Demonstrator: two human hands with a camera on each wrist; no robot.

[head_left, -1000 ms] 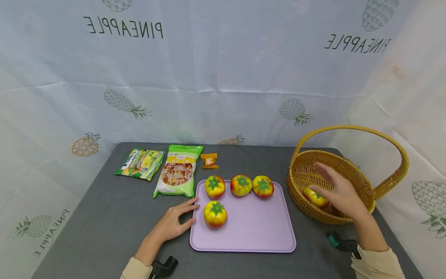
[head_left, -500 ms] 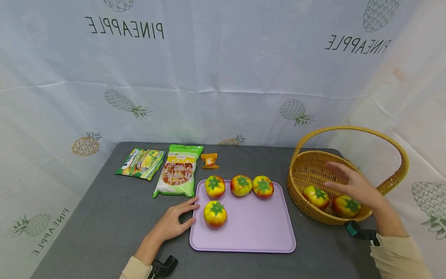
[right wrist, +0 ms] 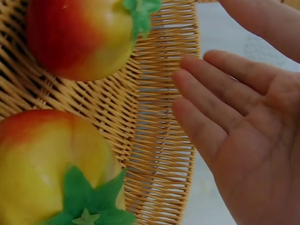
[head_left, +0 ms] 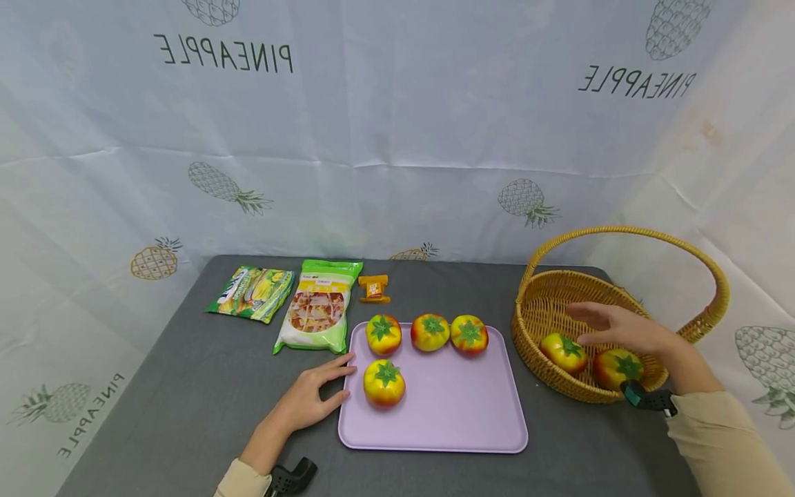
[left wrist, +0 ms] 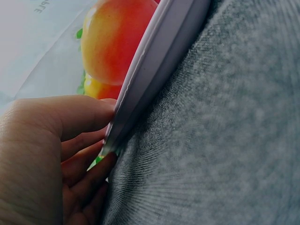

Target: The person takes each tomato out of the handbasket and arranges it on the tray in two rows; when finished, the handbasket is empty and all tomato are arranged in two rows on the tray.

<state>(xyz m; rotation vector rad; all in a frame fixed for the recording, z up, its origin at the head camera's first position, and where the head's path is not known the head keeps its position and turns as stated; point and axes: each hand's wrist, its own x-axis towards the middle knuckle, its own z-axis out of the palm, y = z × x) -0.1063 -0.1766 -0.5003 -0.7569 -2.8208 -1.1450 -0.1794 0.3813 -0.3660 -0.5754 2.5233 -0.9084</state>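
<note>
My left hand [head_left: 317,392] rests at the left edge of the lilac tray [head_left: 459,414]; in the left wrist view its thumb [left wrist: 89,115] touches the rim. Several red-and-yellow toy persimmons with green leafy tops sit on the tray, one of them [head_left: 384,384] nearest that hand. My right hand [head_left: 627,329] hovers inside the wicker basket [head_left: 546,297], fingers extended and palm bare in the right wrist view. Below it, two more persimmons lie in the basket, a yellower one [head_left: 564,352] on the left and a redder one [head_left: 611,369] on the right, partly covered by the wrist strap.
A green snack packet [head_left: 251,293], a green-and-white food bag [head_left: 317,310] and a small orange-wrapped piece [head_left: 374,288] lie behind the tray. The basket's tall handle [head_left: 627,230] arches over the right hand. A white pineapple-print cloth [head_left: 397,138] hangs behind the grey table [head_left: 186,414].
The right hand has drawn to the right within the basket, uncovering the second persimmon there, and sinks slightly. The left hand and the tray have kept their places.
</note>
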